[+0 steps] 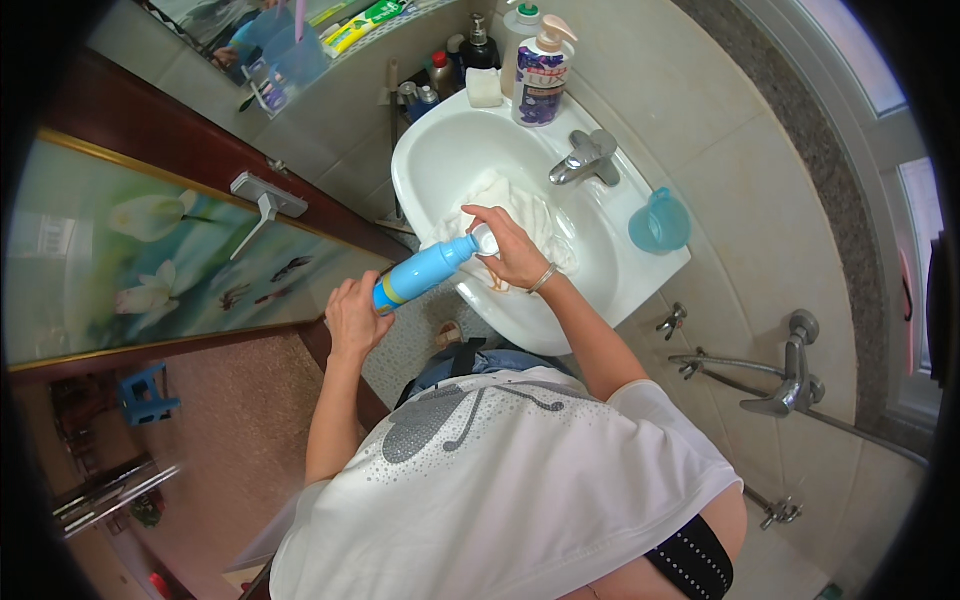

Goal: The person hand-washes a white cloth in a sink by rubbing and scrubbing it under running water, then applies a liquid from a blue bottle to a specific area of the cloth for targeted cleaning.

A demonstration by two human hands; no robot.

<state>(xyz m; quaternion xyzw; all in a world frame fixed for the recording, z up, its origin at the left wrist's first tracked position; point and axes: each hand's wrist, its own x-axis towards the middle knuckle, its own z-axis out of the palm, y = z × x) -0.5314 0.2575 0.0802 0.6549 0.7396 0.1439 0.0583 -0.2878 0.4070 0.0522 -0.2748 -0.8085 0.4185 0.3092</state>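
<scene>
My left hand (355, 313) grips the lower end of a blue plastic bottle (424, 271), which is tilted with its neck toward my right hand. Between the fingers of my right hand (516, 247) is a small white cap (486, 240), held against the bottle's mouth. Whether any liquid is flowing cannot be made out. Below both hands, a wet white cloth (517, 202) lies bunched in the white washbasin (442, 142). Part of the cloth hangs over the basin's front rim, with an orange-brown mark near it.
A chrome faucet (586, 159) rises from the basin's back rim, beside a teal cup (660, 223). A Lux pump bottle (541, 79) and a white block (484, 88) stand at the far corner. To the left is a door with a lever handle (262, 210).
</scene>
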